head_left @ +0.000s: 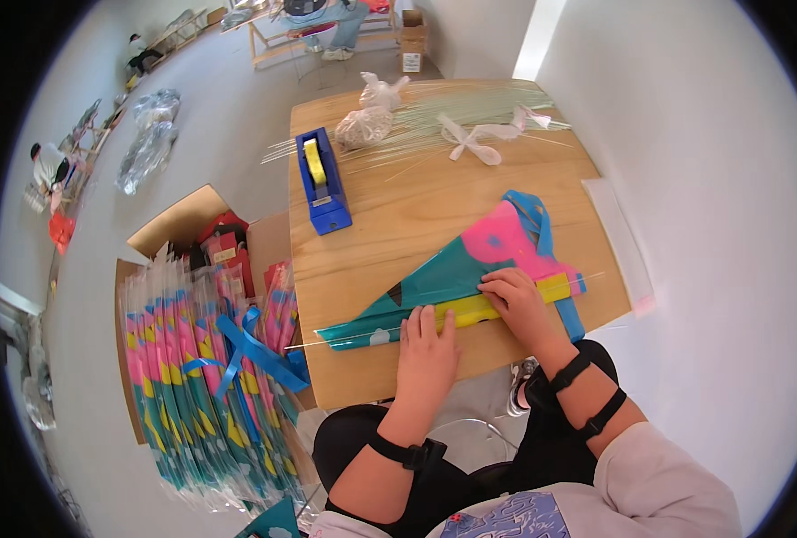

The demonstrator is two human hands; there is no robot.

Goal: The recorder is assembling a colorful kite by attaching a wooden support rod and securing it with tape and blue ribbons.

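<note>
A folded kite (443, 269) of thin teal, pink and yellow sheet lies slantwise on the near part of the wooden table (398, 220). Along its near edge runs a thin pale rod (309, 344), sticking out past both ends. My left hand (428, 350) lies on the teal part with its fingers stretched out flat. Farther right, my right hand (519, 305) rests on the yellow band, its fingers apart and slightly bent, fingertips touching the sheet. A blue ribbon tail (542, 229) loops at the pink end and hangs over the table's near edge.
A blue tape dispenser (326, 184) stands at the table's left. Many thin rods (470, 103), a white bag (362, 128) and a white ribbon bow (474, 139) lie at the far side. Left of the table, a cardboard box (183, 224) holds several bagged kites (192, 377).
</note>
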